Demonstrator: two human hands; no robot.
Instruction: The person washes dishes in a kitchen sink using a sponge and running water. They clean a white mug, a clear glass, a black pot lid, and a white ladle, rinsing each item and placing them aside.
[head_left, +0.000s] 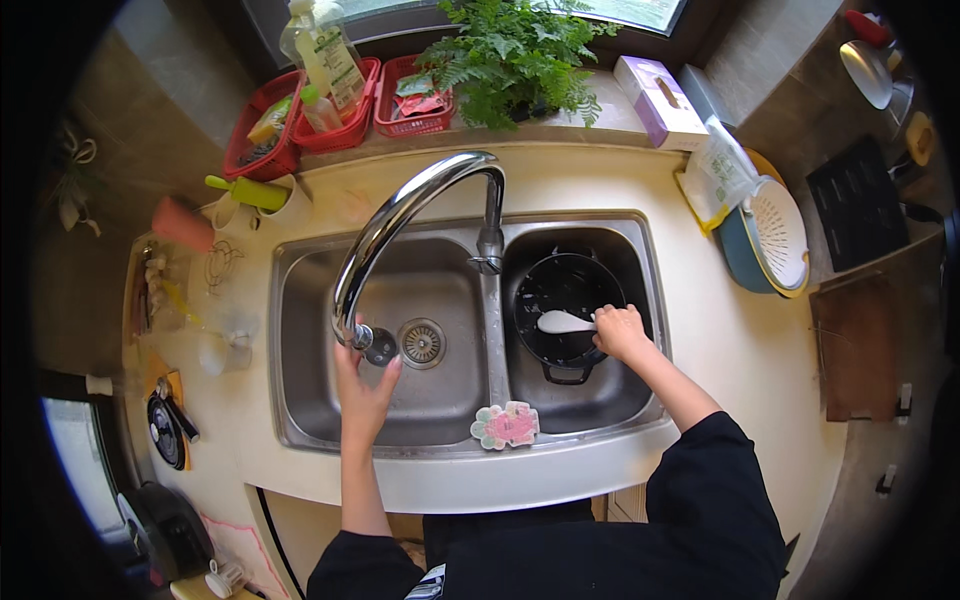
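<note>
In the right basin of the steel sink (491, 375) sits a dark pot (566, 289) with a loop handle. My right hand (621, 330) grips a white spoon (564, 322) whose bowl is over the pot. My left hand (367, 390) is under the faucet outlet in the left basin, around a small dark round object (381, 346); whether the fingers hold it is hard to tell. The chrome faucet (420, 187) arches over the left basin. A flower-shaped sponge (505, 425) with pink and green print lies on the sink's front rim, below the divider.
Red baskets (352, 133) with bottles and packets, a fern (517, 60) and a tissue box (660, 101) line the windowsill. A colander in a teal bowl (750, 247) stands at the right. Cups (289, 206) and a black lid (166, 429) are at the left.
</note>
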